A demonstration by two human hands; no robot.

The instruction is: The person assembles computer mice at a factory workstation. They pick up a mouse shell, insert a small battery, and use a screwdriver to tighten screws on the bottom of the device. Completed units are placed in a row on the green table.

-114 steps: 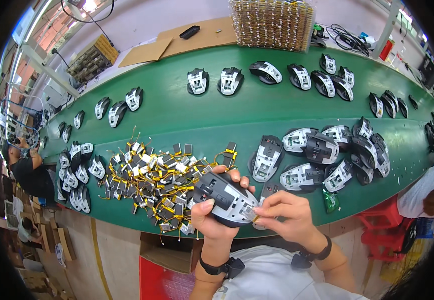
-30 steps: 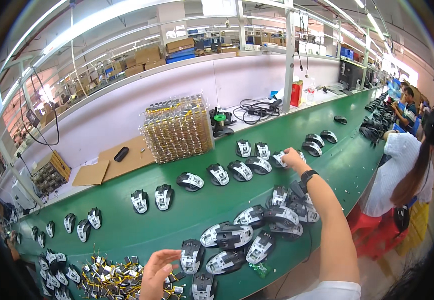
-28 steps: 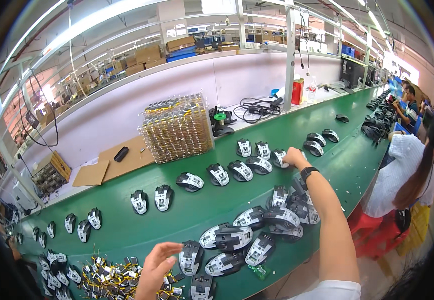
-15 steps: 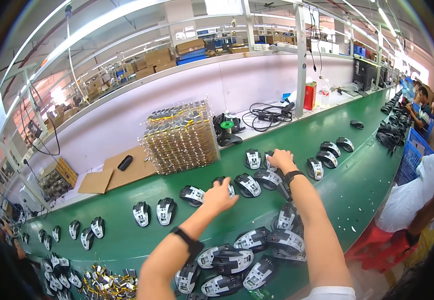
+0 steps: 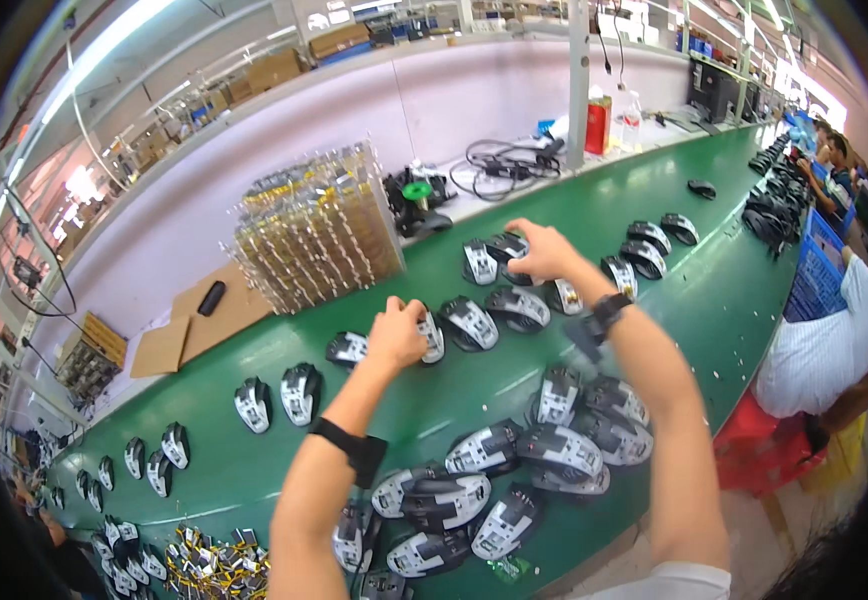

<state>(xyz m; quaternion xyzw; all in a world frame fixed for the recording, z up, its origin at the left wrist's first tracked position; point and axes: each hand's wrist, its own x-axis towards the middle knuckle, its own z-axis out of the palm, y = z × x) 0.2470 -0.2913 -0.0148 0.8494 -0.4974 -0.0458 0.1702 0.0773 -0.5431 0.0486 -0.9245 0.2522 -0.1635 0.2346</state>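
Observation:
My left hand (image 5: pixel 397 334) is closed around the side of a grey-and-black computer mouse (image 5: pixel 433 338) on the green belt. The fingers hide part of it. My right hand (image 5: pixel 546 252) curves thumb and fingers over another computer mouse (image 5: pixel 508 246), farther off and to the right. Beside that one sits a mouse with an open grey shell (image 5: pixel 479 262). Between my hands are two more, a left one (image 5: pixel 469 324) and a right one (image 5: pixel 518 309). Below my right wrist lies a mouse (image 5: pixel 563 296), and a pile of mice (image 5: pixel 482 448) spreads between my forearms.
A tall stack of battery-like parts with wires (image 5: pixel 314 230) stands at the belt's far edge. Loose wired parts (image 5: pixel 219 565) lie near left. Black cables (image 5: pixel 509 165) rest on the ledge. Blue crate (image 5: pixel 814 270) and red stool (image 5: pixel 769 445) stand right; people sit farther along.
The view has tipped downward. My left fingers have curled in around the mouse they were reaching over. My right hand stays at the far mice, its thumb and fingers now around one.

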